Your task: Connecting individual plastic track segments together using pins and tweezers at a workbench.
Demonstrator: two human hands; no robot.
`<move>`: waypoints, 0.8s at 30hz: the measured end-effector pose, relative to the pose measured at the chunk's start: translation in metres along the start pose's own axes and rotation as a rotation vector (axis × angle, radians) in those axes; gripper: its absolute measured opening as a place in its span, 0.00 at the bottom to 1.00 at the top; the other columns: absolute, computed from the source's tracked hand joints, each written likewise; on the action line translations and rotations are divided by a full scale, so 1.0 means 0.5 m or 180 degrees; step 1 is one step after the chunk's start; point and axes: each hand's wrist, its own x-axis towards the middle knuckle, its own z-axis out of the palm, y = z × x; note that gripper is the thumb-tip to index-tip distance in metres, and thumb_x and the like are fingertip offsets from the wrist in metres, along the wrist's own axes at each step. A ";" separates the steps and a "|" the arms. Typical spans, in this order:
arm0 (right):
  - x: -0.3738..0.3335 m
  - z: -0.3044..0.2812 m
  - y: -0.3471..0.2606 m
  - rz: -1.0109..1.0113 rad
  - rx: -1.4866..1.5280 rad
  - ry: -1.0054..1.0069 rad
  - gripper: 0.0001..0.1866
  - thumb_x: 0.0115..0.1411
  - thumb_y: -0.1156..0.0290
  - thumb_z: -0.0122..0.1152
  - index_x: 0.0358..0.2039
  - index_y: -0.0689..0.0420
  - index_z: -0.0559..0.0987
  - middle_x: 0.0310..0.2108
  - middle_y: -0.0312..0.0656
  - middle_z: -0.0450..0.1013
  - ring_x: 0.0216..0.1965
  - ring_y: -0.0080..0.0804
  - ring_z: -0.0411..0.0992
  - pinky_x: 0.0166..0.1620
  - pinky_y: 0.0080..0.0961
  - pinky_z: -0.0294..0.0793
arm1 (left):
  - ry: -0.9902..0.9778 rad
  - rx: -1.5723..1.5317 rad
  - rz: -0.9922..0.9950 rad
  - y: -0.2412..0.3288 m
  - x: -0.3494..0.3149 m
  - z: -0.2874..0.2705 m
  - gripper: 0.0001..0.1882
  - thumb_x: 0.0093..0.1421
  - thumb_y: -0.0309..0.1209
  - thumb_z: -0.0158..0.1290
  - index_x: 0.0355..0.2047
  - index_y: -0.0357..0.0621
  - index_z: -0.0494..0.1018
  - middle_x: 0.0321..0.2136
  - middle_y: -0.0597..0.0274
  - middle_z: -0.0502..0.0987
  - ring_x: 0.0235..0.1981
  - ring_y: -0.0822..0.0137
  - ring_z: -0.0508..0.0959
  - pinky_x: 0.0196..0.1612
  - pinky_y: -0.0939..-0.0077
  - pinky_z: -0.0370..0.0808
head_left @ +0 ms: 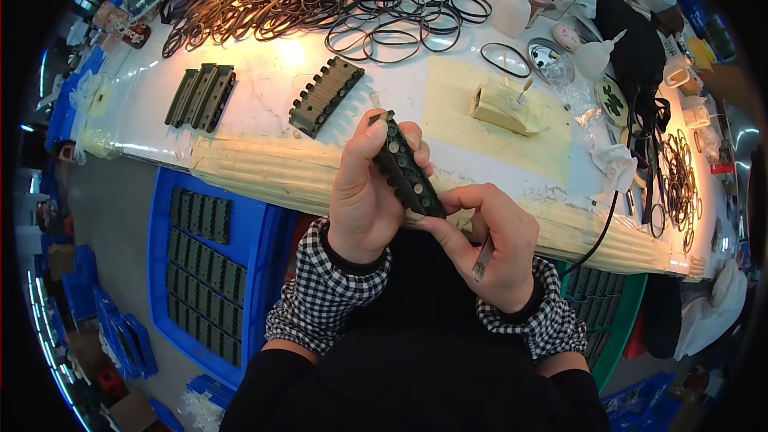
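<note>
My left hand (362, 192) is closed round a dark green toy tank wheel assembly (406, 170), held tilted over the table's front edge. A row of round wheels shows along the face of this piece. My right hand (494, 242) pinches at its lower end with thumb and index finger. Tucked in that same hand is a slim metal tool (482, 259) that looks like tweezers, its tip hidden. Similar pieces lie on the table beyond my left hand: one group (202, 98) at the left and another (326, 96) nearer the middle.
Black rubber bands (392, 8) pile up at the back. A beige block (506, 108) with upright pins sits on a yellowish sheet (448, 88). White squeeze bottles (514, 12) stand at the back right. Below the table are a blue crate (160, 272) and a green crate (628, 328) of similar parts.
</note>
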 end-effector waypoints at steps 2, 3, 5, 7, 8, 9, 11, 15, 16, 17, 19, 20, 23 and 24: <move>0.003 -0.004 -0.005 -0.0108 0.0011 -0.0035 0.16 0.47 0.72 0.75 0.35 0.60 0.77 0.30 0.41 0.77 0.26 0.34 0.76 0.29 0.25 0.75 | -0.0007 -0.0051 -0.0079 0.004 -0.001 0.006 0.11 0.66 0.39 0.47 0.42 0.47 0.66 0.32 0.67 0.66 0.34 0.72 0.69 0.41 0.76 0.70; 0.003 -0.006 -0.006 -0.0165 0.0000 -0.0059 0.16 0.47 0.72 0.75 0.35 0.60 0.77 0.30 0.41 0.77 0.26 0.34 0.76 0.29 0.25 0.75 | -0.0114 -0.0281 -0.0178 0.003 -0.001 0.002 0.11 0.66 0.39 0.47 0.42 0.47 0.66 0.32 0.67 0.66 0.34 0.72 0.69 0.41 0.75 0.70; 0.004 -0.010 -0.008 -0.0305 -0.0058 -0.0116 0.16 0.47 0.72 0.74 0.34 0.60 0.77 0.29 0.42 0.77 0.25 0.35 0.76 0.28 0.25 0.74 | -0.0324 -0.0741 -0.0378 0.005 0.003 -0.011 0.11 0.66 0.39 0.47 0.42 0.46 0.66 0.33 0.68 0.66 0.34 0.72 0.69 0.42 0.75 0.71; 0.002 -0.006 0.000 -0.0545 -0.0058 -0.0066 0.14 0.48 0.72 0.73 0.33 0.61 0.77 0.28 0.43 0.76 0.24 0.36 0.75 0.27 0.26 0.74 | -0.0408 -0.1001 -0.0472 0.006 0.006 -0.016 0.12 0.66 0.39 0.47 0.42 0.46 0.66 0.34 0.68 0.66 0.35 0.73 0.69 0.43 0.75 0.71; 0.000 -0.004 0.004 -0.0665 -0.0058 -0.0041 0.14 0.48 0.73 0.73 0.33 0.61 0.77 0.27 0.43 0.76 0.24 0.37 0.75 0.27 0.26 0.73 | -0.0449 -0.1130 -0.0518 0.006 0.007 -0.017 0.12 0.66 0.39 0.47 0.42 0.46 0.66 0.34 0.68 0.66 0.35 0.73 0.69 0.43 0.75 0.71; 0.000 -0.002 0.006 -0.0685 -0.0031 -0.0017 0.13 0.48 0.73 0.72 0.32 0.61 0.77 0.27 0.43 0.76 0.23 0.37 0.75 0.27 0.26 0.73 | -0.0423 -0.1145 -0.0530 0.005 0.008 -0.016 0.12 0.66 0.39 0.47 0.42 0.46 0.66 0.34 0.68 0.66 0.35 0.73 0.69 0.43 0.75 0.71; -0.001 -0.001 0.008 -0.0728 0.0022 0.0033 0.11 0.49 0.75 0.71 0.31 0.61 0.78 0.26 0.43 0.76 0.23 0.37 0.74 0.26 0.26 0.72 | -0.0373 -0.1172 -0.0552 0.003 0.009 -0.014 0.12 0.66 0.39 0.47 0.43 0.46 0.66 0.34 0.68 0.66 0.35 0.73 0.69 0.43 0.75 0.71; -0.002 -0.009 0.001 -0.0486 0.0110 -0.0154 0.09 0.50 0.76 0.70 0.31 0.61 0.78 0.26 0.43 0.76 0.23 0.37 0.74 0.26 0.26 0.72 | -0.0334 -0.1026 -0.0442 0.004 0.005 -0.016 0.12 0.66 0.39 0.47 0.43 0.46 0.66 0.34 0.68 0.66 0.36 0.72 0.69 0.43 0.74 0.72; -0.003 -0.009 0.002 -0.0430 0.0125 -0.0163 0.09 0.50 0.76 0.69 0.31 0.61 0.78 0.26 0.43 0.76 0.23 0.37 0.74 0.26 0.26 0.72 | -0.0279 -0.0918 -0.0378 0.005 0.003 -0.013 0.12 0.66 0.39 0.47 0.43 0.46 0.66 0.34 0.67 0.66 0.36 0.72 0.69 0.43 0.73 0.72; -0.003 -0.010 0.003 -0.0376 0.0140 -0.0172 0.09 0.51 0.76 0.69 0.32 0.62 0.78 0.26 0.43 0.76 0.23 0.37 0.74 0.26 0.26 0.72 | -0.0226 -0.0811 -0.0313 0.005 0.000 -0.010 0.12 0.66 0.38 0.47 0.43 0.46 0.65 0.34 0.67 0.66 0.36 0.71 0.69 0.43 0.72 0.72; -0.001 -0.013 0.004 -0.0321 0.0075 -0.0201 0.09 0.51 0.76 0.69 0.33 0.62 0.78 0.27 0.43 0.76 0.23 0.37 0.74 0.26 0.26 0.72 | -0.0149 -0.0319 -0.0083 0.009 -0.005 -0.003 0.12 0.65 0.38 0.47 0.44 0.46 0.65 0.34 0.66 0.66 0.36 0.70 0.69 0.44 0.71 0.72; 0.000 -0.014 0.003 -0.0295 0.0041 -0.0217 0.09 0.51 0.76 0.68 0.33 0.62 0.79 0.27 0.43 0.76 0.23 0.37 0.74 0.26 0.26 0.72 | -0.0109 -0.0075 0.0037 0.011 -0.008 0.000 0.12 0.65 0.38 0.46 0.44 0.46 0.64 0.35 0.66 0.66 0.37 0.69 0.69 0.44 0.71 0.72; 0.002 -0.014 0.001 -0.0190 0.0033 -0.0249 0.10 0.52 0.77 0.68 0.36 0.62 0.79 0.28 0.43 0.76 0.24 0.37 0.75 0.27 0.26 0.73 | -0.0106 0.0136 0.0227 0.019 -0.017 0.009 0.12 0.64 0.36 0.45 0.45 0.45 0.63 0.35 0.54 0.73 0.37 0.63 0.75 0.44 0.67 0.74; 0.002 -0.015 0.003 -0.0235 0.0004 -0.0276 0.11 0.52 0.76 0.68 0.37 0.62 0.79 0.28 0.44 0.76 0.24 0.37 0.75 0.27 0.26 0.73 | -0.0112 0.0304 0.0291 0.022 -0.020 0.013 0.13 0.64 0.36 0.45 0.45 0.44 0.62 0.35 0.53 0.73 0.37 0.62 0.76 0.44 0.66 0.74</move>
